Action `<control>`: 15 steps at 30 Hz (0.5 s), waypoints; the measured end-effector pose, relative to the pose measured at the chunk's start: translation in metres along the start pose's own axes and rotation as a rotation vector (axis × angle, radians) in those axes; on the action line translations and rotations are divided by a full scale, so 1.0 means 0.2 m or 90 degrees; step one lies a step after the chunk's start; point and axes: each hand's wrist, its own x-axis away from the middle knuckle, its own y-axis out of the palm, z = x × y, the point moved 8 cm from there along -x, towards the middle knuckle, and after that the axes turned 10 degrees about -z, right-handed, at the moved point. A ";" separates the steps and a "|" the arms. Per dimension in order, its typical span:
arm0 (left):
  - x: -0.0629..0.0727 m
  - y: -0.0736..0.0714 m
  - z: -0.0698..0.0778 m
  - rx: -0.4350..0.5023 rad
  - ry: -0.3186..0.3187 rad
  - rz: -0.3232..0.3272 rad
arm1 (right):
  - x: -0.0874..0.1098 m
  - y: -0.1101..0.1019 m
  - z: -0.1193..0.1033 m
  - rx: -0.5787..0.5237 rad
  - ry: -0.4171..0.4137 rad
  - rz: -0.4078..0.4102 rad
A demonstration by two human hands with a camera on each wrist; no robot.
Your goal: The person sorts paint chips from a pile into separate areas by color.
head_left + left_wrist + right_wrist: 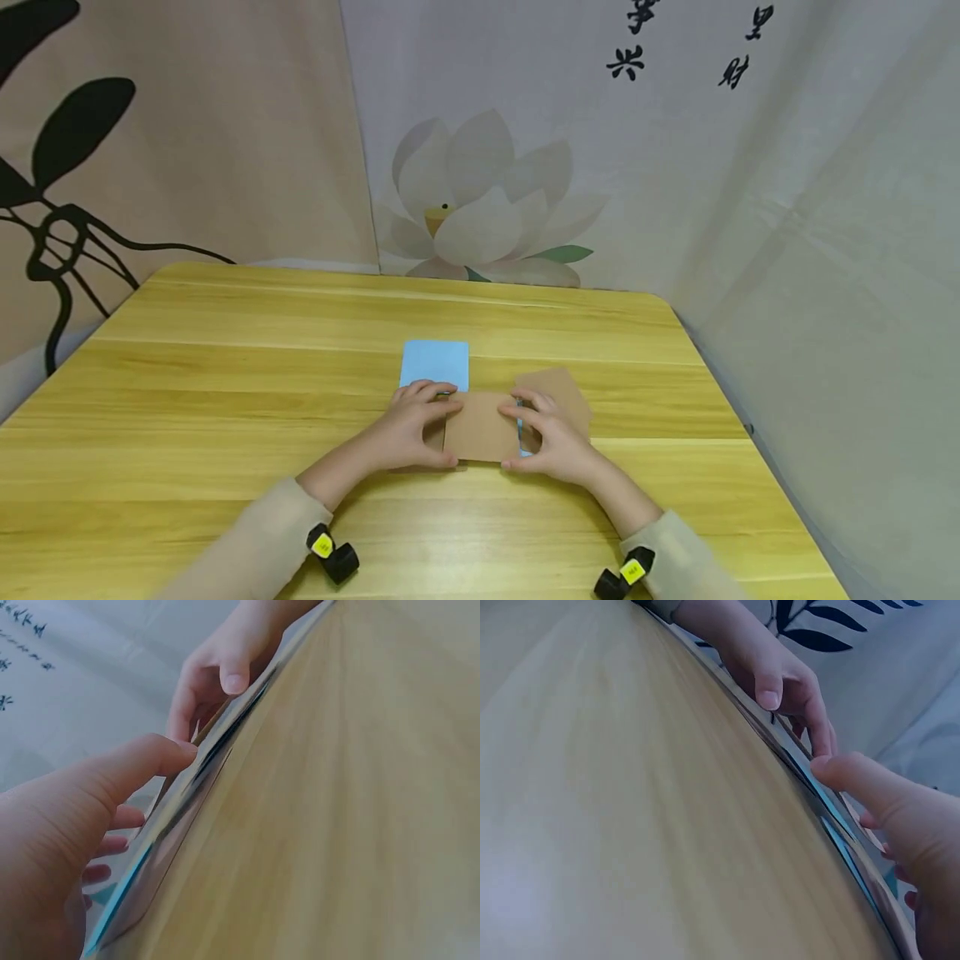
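Observation:
A square brown card [482, 427] lies between my two hands in the head view, slightly above other cards. My left hand [408, 425] holds its left side, thumb at the near edge and fingers at the far edge. At the right side my right hand [551, 437] holds it in the same way. Under and beside it are more brown and blue cards, partly hidden by the hands. The left wrist view shows the left thumb [172, 755] at the card's edge; in the right wrist view the right thumb [844, 772] is likewise there.
A light blue card [435, 362] lies just beyond the left hand. Another brown card [562, 393] lies tilted behind the right hand. The wooden table [225, 375] reaches back to a printed curtain [487, 100], with a light curtain [840, 250] along the right side.

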 end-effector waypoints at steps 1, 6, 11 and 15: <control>0.02 -0.01 -0.01 0.002 -0.003 0.002 | -0.01 0.01 -0.01 0.007 0.000 -0.003; 0.11 -0.04 -0.05 0.012 -0.017 0.014 | -0.08 0.06 -0.07 0.029 0.002 -0.022; 0.19 -0.07 -0.09 0.025 -0.035 0.008 | -0.14 0.11 -0.12 0.050 -0.010 -0.034; 0.25 -0.08 -0.12 0.028 -0.044 0.003 | -0.18 0.14 -0.16 0.059 -0.014 -0.042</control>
